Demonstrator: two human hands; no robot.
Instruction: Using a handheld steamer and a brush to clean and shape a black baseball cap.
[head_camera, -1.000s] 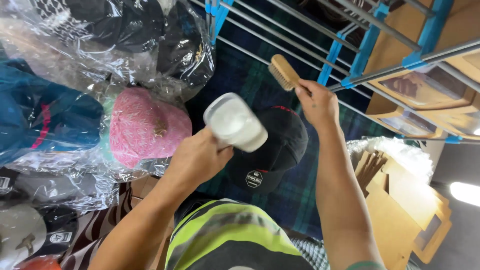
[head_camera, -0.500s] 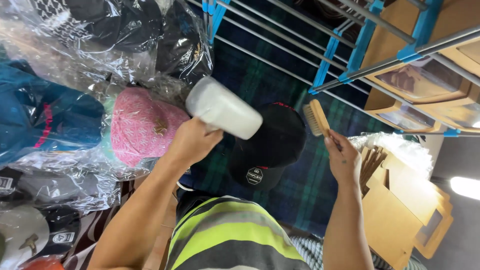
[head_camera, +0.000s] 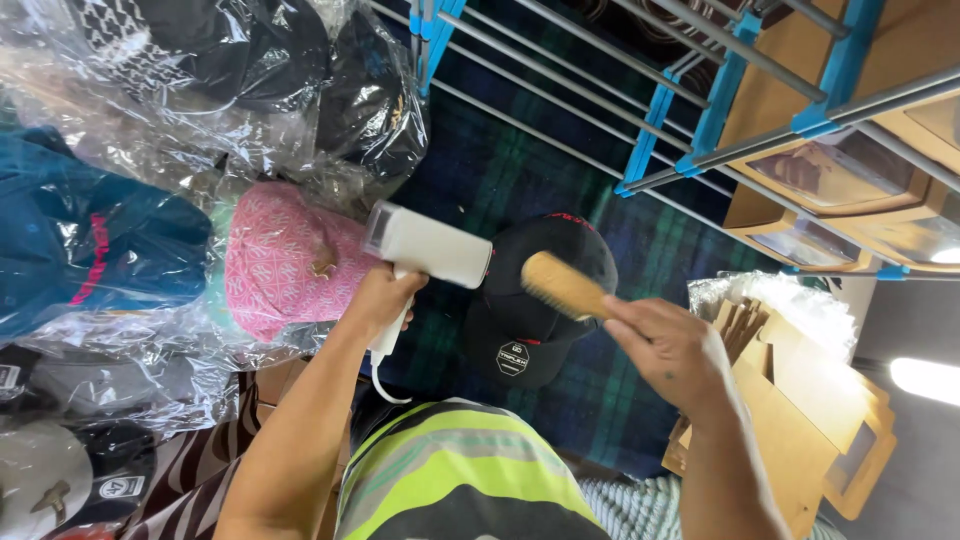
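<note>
My left hand grips the handle of a white hair dryer, whose barrel points right toward a black cap lying on the dark plaid cloth. My right hand holds a wooden brush by its end, with the brush head over the black cap's crown. The dryer's white cord hangs below my left wrist.
A pink patterned cap in clear plastic lies left of the dryer, among several bagged caps. A drying rack with grey bars and blue joints stands at the upper right. Flat cardboard pieces lie at the right.
My right hand has brought the brush down and left from the rack onto the black cap. The dryer has turned from facing me to pointing sideways at the cap.
</note>
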